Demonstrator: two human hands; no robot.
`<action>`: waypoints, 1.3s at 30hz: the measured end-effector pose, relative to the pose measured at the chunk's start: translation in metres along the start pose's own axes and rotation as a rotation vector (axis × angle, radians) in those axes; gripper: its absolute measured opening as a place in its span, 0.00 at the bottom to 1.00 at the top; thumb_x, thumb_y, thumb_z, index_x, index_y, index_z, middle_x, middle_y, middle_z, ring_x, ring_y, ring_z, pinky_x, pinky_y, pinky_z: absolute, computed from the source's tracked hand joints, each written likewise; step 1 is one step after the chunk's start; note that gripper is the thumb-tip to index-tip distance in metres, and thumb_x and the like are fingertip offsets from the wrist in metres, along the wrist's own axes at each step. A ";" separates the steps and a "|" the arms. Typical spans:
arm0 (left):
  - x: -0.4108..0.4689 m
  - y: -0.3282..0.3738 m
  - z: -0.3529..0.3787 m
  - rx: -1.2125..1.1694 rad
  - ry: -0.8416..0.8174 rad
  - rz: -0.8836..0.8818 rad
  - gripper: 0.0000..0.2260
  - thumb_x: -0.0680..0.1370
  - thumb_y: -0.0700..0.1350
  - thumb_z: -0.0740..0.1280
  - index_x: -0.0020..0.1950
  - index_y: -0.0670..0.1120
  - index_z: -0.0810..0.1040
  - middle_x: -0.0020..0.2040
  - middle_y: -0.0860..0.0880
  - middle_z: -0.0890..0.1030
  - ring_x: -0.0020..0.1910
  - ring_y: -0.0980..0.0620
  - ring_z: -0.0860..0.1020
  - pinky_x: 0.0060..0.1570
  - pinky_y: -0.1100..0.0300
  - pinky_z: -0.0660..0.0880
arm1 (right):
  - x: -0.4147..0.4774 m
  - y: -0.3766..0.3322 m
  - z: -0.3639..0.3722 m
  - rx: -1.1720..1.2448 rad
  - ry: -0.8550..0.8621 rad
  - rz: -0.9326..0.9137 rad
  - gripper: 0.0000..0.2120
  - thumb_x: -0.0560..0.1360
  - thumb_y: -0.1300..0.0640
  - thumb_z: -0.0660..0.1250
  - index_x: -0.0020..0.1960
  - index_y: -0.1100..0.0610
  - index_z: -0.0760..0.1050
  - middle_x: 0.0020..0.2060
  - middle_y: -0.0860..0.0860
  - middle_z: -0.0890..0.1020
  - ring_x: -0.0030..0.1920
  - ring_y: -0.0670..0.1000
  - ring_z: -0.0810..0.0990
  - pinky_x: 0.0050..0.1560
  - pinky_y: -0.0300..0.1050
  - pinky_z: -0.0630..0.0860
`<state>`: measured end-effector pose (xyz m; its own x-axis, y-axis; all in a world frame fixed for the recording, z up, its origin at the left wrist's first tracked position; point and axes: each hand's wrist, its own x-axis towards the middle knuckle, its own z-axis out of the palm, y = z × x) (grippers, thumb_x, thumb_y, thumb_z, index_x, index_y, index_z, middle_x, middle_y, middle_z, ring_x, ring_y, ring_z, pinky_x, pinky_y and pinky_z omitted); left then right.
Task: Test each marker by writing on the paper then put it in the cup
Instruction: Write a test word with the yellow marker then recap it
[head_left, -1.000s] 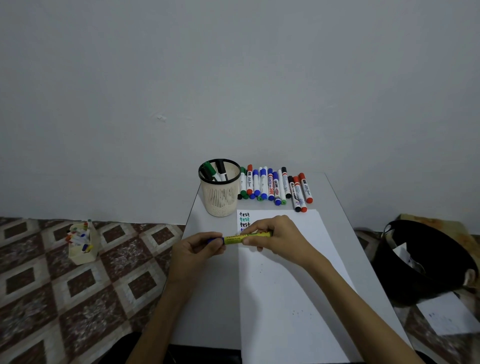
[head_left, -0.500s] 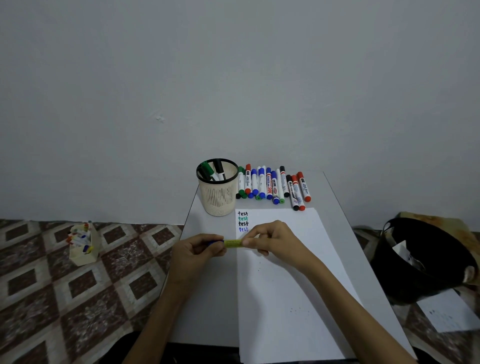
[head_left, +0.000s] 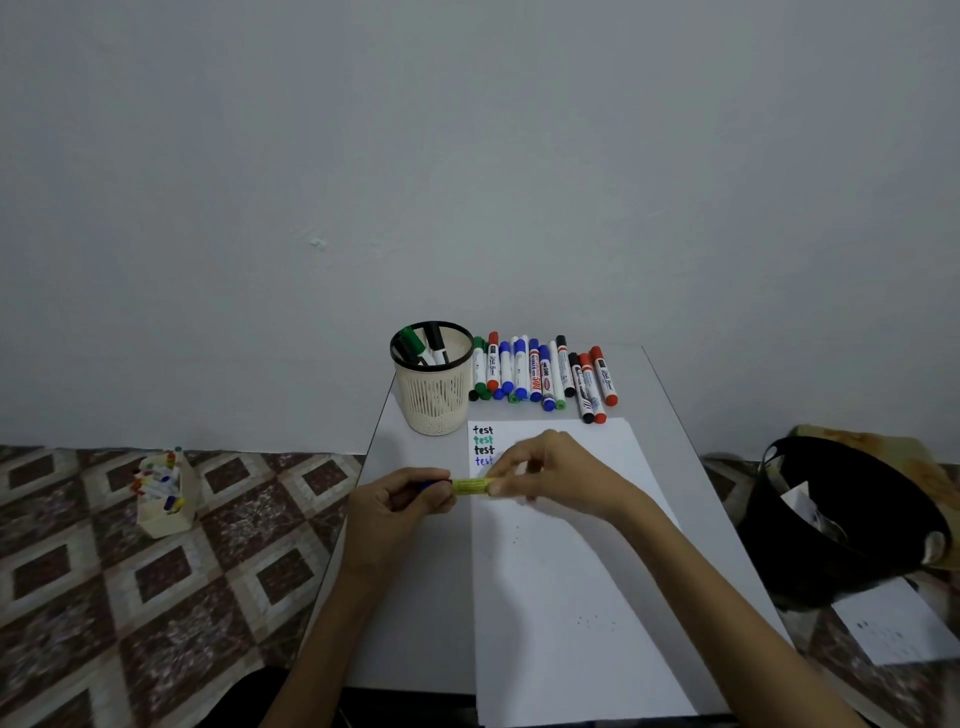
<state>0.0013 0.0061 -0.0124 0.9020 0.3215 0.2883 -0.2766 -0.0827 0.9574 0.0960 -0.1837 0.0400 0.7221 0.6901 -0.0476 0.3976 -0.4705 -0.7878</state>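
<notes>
Both hands hold one yellow marker (head_left: 470, 486) level above the left edge of the white paper (head_left: 561, 571). My left hand (head_left: 400, 501) grips its blue cap end; my right hand (head_left: 550, 480) pinches the yellow barrel. The word "test" (head_left: 483, 445) is written several times at the paper's top left, in black, green and blue. A beige mesh cup (head_left: 434, 382) with a black rim stands behind the paper and holds a few markers. A row of several capped markers (head_left: 543, 374) lies to the right of the cup.
The small grey table (head_left: 415, 597) stands against a plain wall. On the tiled floor at the left sits a box of small coloured items (head_left: 163, 496). At the right are a black bin (head_left: 841, 519) and a loose sheet (head_left: 898, 623).
The two hands have closed toward each other along the marker, so less of the yellow barrel shows between them. The fourth, blue "test" is now uncovered.
</notes>
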 end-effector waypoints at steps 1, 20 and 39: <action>0.000 -0.001 0.000 -0.003 -0.003 0.011 0.08 0.70 0.34 0.70 0.47 0.42 0.82 0.40 0.46 0.85 0.40 0.44 0.83 0.44 0.58 0.80 | 0.005 -0.004 -0.002 -0.170 -0.004 -0.029 0.08 0.71 0.49 0.74 0.48 0.51 0.83 0.39 0.47 0.83 0.37 0.45 0.76 0.40 0.44 0.76; 0.004 -0.022 0.008 0.750 -0.262 0.210 0.30 0.73 0.63 0.54 0.69 0.49 0.69 0.68 0.55 0.69 0.68 0.62 0.62 0.71 0.64 0.49 | 0.117 -0.074 -0.027 0.204 0.852 -0.054 0.11 0.71 0.50 0.73 0.43 0.56 0.76 0.35 0.50 0.83 0.36 0.49 0.81 0.40 0.48 0.79; 0.009 -0.029 0.007 0.864 -0.304 0.255 0.31 0.71 0.65 0.52 0.68 0.50 0.71 0.70 0.55 0.68 0.69 0.63 0.61 0.71 0.63 0.47 | 0.125 -0.079 -0.011 0.646 0.928 -0.373 0.15 0.80 0.66 0.59 0.65 0.58 0.69 0.45 0.57 0.80 0.44 0.52 0.82 0.42 0.45 0.82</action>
<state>0.0199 0.0047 -0.0379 0.9297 -0.0516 0.3646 -0.2457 -0.8244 0.5099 0.1610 -0.0658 0.1029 0.8618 -0.0610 0.5035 0.5035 0.2224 -0.8349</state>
